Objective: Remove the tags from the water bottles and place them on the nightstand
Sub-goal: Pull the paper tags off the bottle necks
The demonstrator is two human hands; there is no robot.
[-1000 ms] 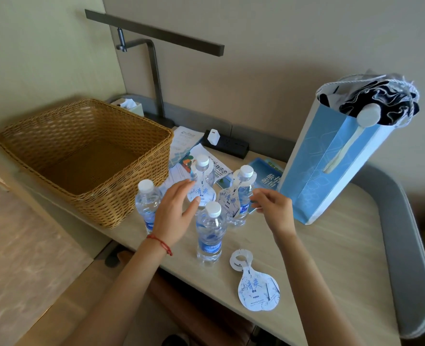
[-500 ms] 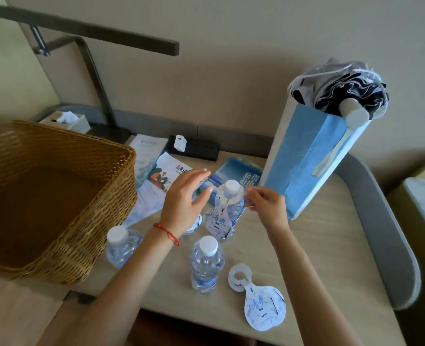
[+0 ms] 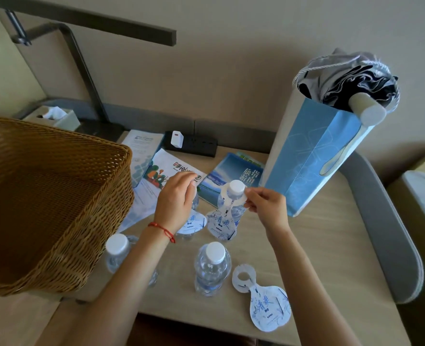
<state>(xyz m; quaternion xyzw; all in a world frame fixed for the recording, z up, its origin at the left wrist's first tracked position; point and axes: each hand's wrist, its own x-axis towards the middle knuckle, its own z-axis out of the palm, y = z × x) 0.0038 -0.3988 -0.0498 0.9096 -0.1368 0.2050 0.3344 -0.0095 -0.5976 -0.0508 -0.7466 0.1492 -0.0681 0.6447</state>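
A pale wood-grain nightstand point(image 3: 331, 258) with a grey padded rim fills the middle of the frame. Four clear plastic bottles with white ribbed caps stand on it. At centre, the far bottle point(image 3: 235, 196) carries a white paper tag point(image 3: 221, 224), pear-shaped with blue lettering, its ring looped round the neck. The ring's edge is pinched between thumb and fingertips of the right hand point(image 3: 266, 206), just right of the cap. The left hand point(image 3: 176, 198) is curled over the top of a second bottle, which is almost wholly hidden by it; whether anything is gripped cannot be told. A second tag point(image 3: 191, 223) hangs below that hand, partly covered by the wrist, which bears a red string bracelet point(image 3: 162, 231).

Lower in the frame two bare bottles are seen: one point(image 3: 212, 268) at lower centre, another point(image 3: 120, 253) to its left, partly hidden by the left forearm. A loose tag point(image 3: 264, 300) lies flat at lower right, just beside the centre bottle, its round hole uppermost.

A woven wicker basket point(image 3: 56, 201) takes up the left side. Glossy leaflets point(image 3: 161, 171) and a blue booklet point(image 3: 234, 176) lie behind the hands, with a black power strip point(image 3: 196, 146) at the wall. A tall blue paper bag point(image 3: 311, 158) at upper right holds a folded umbrella point(image 3: 351, 86). A tissue box point(image 3: 56, 117) and a dark metal lamp point(image 3: 81, 58) are set at upper left.
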